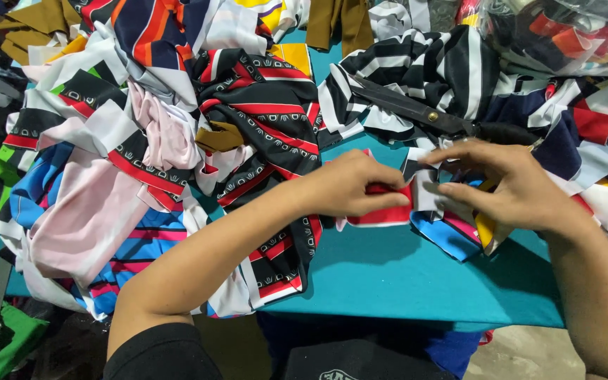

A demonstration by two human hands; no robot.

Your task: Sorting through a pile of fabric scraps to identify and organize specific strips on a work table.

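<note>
My left hand (350,186) grips a small red and white fabric piece (388,211) just above the teal table (395,274). My right hand (504,179) pinches the same piece's white edge (425,191) between thumb and fingers, close beside the left hand. Under my right hand lie blue, pink and yellow fabric scraps (459,232). A large pair of black scissors (416,109) rests on striped cloth just behind my right hand.
A big heap of striped black, red, white, pink and blue fabric pieces (163,141) covers the table's left half. More black-and-white striped cloth (445,63) and a clear plastic bag of fabric (564,32) lie at the back right. The table's front edge runs below my hands.
</note>
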